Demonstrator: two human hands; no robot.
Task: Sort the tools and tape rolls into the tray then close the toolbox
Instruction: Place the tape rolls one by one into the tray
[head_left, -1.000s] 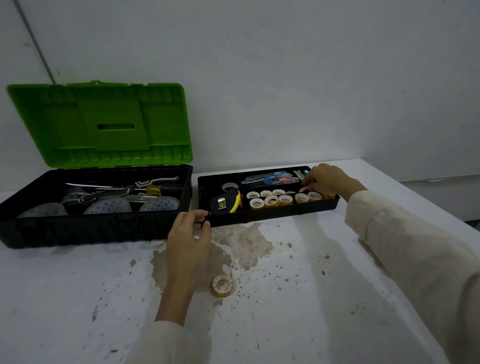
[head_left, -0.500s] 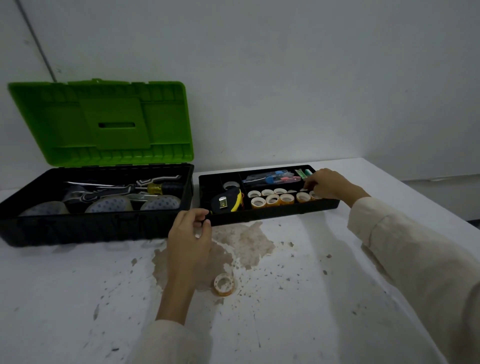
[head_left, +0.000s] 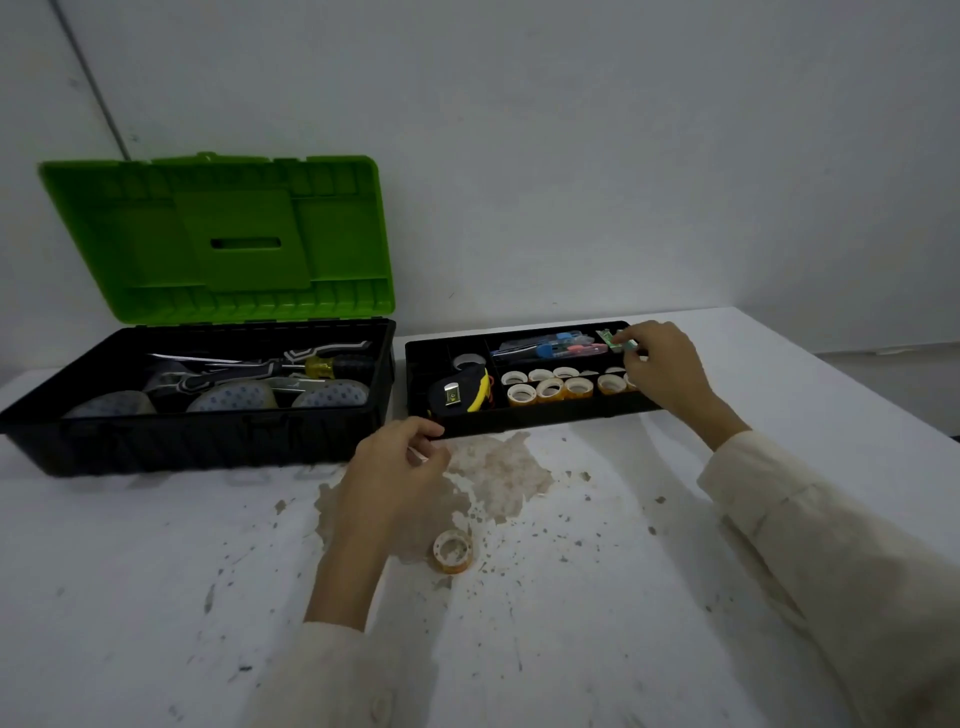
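The black tray (head_left: 519, 422) lies on the table right of the open toolbox (head_left: 197, 441) with its green lid (head_left: 218, 239) up. In the tray are a yellow-black tape measure (head_left: 462, 392), several small tape rolls (head_left: 550, 387) and pen-like tools (head_left: 550, 348). My right hand (head_left: 662, 371) reaches over the tray's right end and pinches a small green item (head_left: 609, 339) in the rear compartment. My left hand (head_left: 397, 465) sits at the tray's front left corner, fingers curled round a small white thing that is mostly hidden. One tape roll (head_left: 453, 552) lies loose on the table.
The toolbox holds a yellow-handled screwdriver (head_left: 323, 366), other dark tools and large clear tape rolls (head_left: 234, 397). The white table (head_left: 156, 571) is stained and chipped in the middle. A wall stands close behind; the table's right edge runs past my right sleeve.
My right hand has moved from the front row of small tape rolls back to the green item in the rear right compartment. The left hand has stayed at the tray's corner.
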